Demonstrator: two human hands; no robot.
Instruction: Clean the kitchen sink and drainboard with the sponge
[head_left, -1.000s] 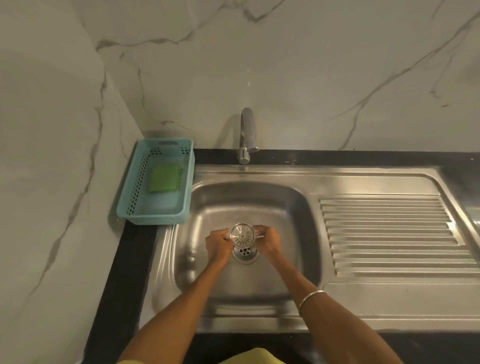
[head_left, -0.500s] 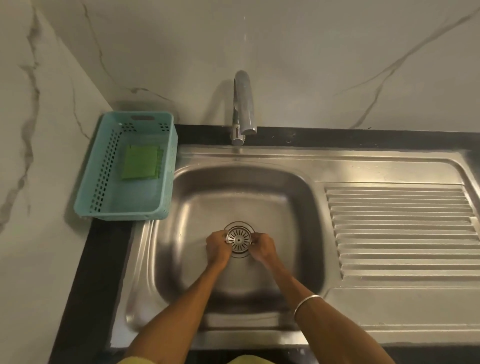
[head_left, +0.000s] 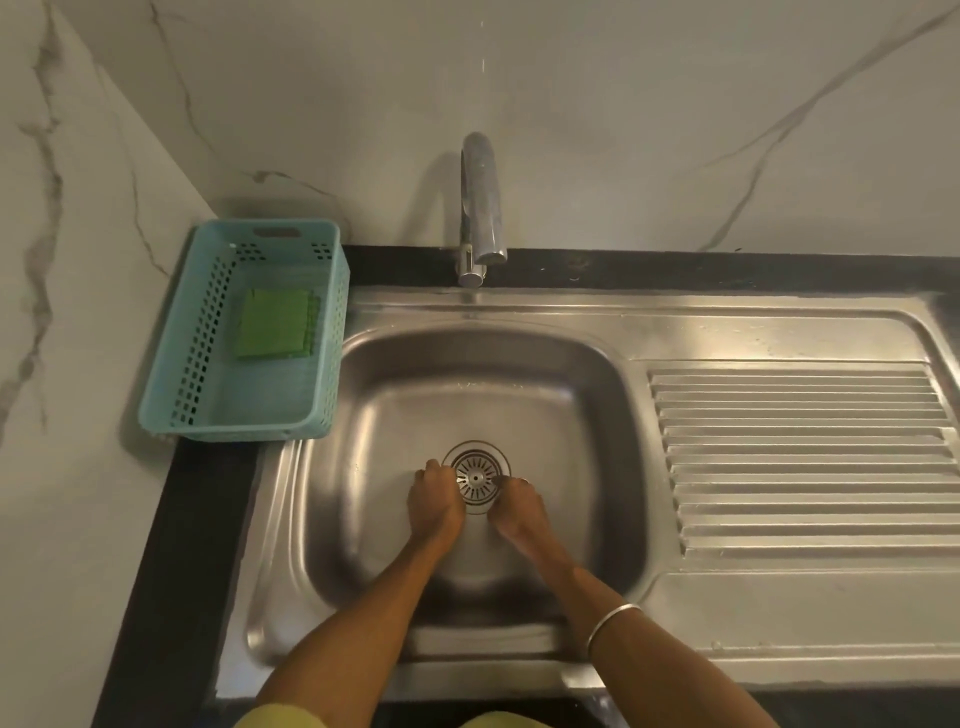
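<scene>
holding the round drain strainer (head_left: 476, 478) at the bottom of the sink (head_left: 571, 374), both hands work on the drain. the left hand (head_left: 434, 500) is on the strainer's left edge and the right hand (head_left: 515, 505) on its right edge. the fingers of both hands are curled in and seem to pinch the rim, but the fingertips are partly hidden, so how firm the hold is i cannot tell.

to do this step well, i think the strainer must sit flat and centred in the drain ring, with equal pressure from both sides, so it does not tilt or jam.

the sponge (head_left: 276, 323) is not in any hand. it lies flat in the far half of the teal basket (head_left: 171, 364), which stands just beside the sink on the left, well apart from the drain. its green side looks up. it is almost square, so a long axis is hard to name; its edges run along the basket walls. the drainboard (head_left: 800, 457) is on the other side of the sink, and the tap (head_left: 480, 208) stands behind the sink with no water visible.
</scene>
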